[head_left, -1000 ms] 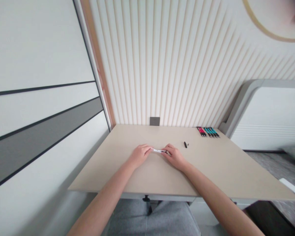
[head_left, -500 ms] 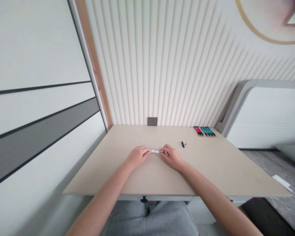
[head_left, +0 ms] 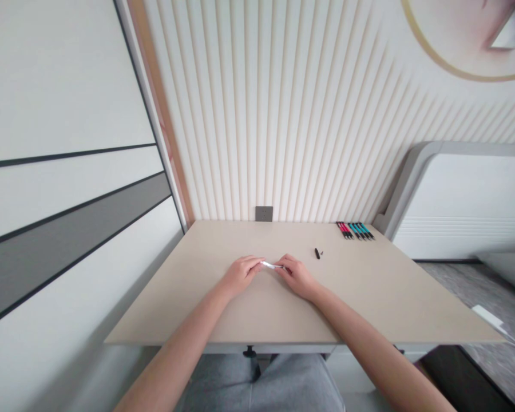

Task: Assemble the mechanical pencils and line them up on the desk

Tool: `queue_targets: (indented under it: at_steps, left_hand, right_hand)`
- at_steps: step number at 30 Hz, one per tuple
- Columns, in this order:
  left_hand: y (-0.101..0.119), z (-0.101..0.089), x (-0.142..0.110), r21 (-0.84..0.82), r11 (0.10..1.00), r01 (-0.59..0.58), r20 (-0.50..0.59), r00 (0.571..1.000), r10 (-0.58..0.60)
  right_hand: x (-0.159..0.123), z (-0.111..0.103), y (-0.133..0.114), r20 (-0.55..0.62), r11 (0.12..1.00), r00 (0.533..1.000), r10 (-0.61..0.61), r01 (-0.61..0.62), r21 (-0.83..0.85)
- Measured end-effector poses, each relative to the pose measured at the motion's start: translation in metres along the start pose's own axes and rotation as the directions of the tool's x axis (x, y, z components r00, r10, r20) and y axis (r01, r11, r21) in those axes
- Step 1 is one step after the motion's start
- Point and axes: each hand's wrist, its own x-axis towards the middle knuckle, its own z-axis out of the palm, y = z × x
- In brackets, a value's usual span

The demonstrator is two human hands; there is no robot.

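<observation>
My left hand (head_left: 242, 272) is closed on the left end of a slim white pen (head_left: 268, 264), low over the table middle. At its other end, my right hand (head_left: 295, 274) pinches a thinner, darker stretch of it. The pen looks slightly bent or angled between the hands, and whether it is one piece or two I cannot tell. Fingers hide both ends. Beyond my right hand lies a short black pen part (head_left: 317, 253), with a tiny dark piece (head_left: 321, 253) beside it.
At the back right of the beige table (head_left: 163, 303), red pens (head_left: 345, 230) and teal pens (head_left: 361, 231) lie in a slanted row. A dark wall socket (head_left: 264, 214) sits behind the table. A white cabinet (head_left: 68, 240) stands on the left, a grey-white headboard (head_left: 459, 200) on the right.
The white pen was straight between my hands; now its left part tilts against the thinner right part. Both hands stay in nearly the same place, and the view shifts slightly.
</observation>
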Motion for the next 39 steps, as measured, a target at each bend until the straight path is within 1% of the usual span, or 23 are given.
queue_targets:
  at_steps: [10, 14, 17, 21, 24, 27, 29, 30, 32, 34, 36, 39]
  left_hand:
    - [0.005, 0.003, 0.003, -0.063, 0.997, 0.053, -0.034, 0.998, -0.055]
    - [0.009, 0.004, 0.004, -0.168, 0.980, 0.107, -0.040, 0.993, -0.115]
    - [0.012, 0.005, 0.006, -0.255, 0.955, 0.151, -0.034, 0.986, -0.165]
    - [0.016, 0.004, 0.006, -0.297, 0.935, 0.194, -0.017, 0.978, -0.208]
    - [0.018, 0.001, 0.005, -0.356, 0.910, 0.211, -0.031, 0.971, -0.237]
    - [0.018, -0.003, 0.003, -0.425, 0.880, 0.213, -0.080, 0.959, -0.271]
    - [0.016, -0.005, 0.002, -0.393, 0.891, 0.227, -0.087, 0.956, -0.281]
    - [0.015, -0.005, 0.002, -0.340, 0.912, 0.227, -0.081, 0.960, -0.269]
    - [0.012, -0.004, 0.001, -0.179, 0.965, 0.190, -0.058, 0.977, -0.203]
    - [0.010, -0.001, 0.000, -0.012, 0.994, 0.108, -0.016, 0.994, -0.108]
    - [0.010, 0.002, 0.000, 0.089, 0.996, 0.021, 0.044, 0.999, -0.025]
    - [0.009, 0.004, -0.001, 0.162, 0.985, -0.051, 0.113, 0.993, 0.033]
  right_hand:
    - [0.001, 0.004, -0.002, -0.013, 0.999, 1.000, -0.010, 0.011, 0.052]
    - [0.002, 0.005, -0.005, -0.019, 0.996, 1.000, -0.017, 0.019, 0.090]
    - [0.002, 0.005, -0.009, 0.005, 0.993, 1.000, -0.030, 0.029, 0.111]
    - [0.002, 0.005, -0.010, 0.040, 0.993, 0.998, -0.043, 0.038, 0.113]
    - [0.001, 0.004, -0.006, 0.031, 0.994, 0.999, 0.014, -0.017, 0.108]
    - [-0.001, 0.004, 0.000, -0.023, 0.979, 0.994, 0.105, -0.099, 0.180]
    - [-0.001, 0.004, 0.003, -0.080, 0.954, 0.985, 0.155, -0.128, 0.270]
    - [0.000, 0.004, 0.005, -0.113, 0.943, 0.979, 0.170, -0.128, 0.308]
    - [0.002, 0.002, 0.008, -0.178, 0.938, 0.970, 0.167, -0.100, 0.331]
    - [0.004, 0.000, 0.010, -0.232, 0.952, 0.963, 0.135, -0.061, 0.301]
    - [0.006, -0.003, 0.013, -0.249, 0.950, 0.958, 0.141, -0.060, 0.305]
    - [0.006, -0.006, 0.014, -0.217, 0.887, 0.947, 0.235, -0.118, 0.447]
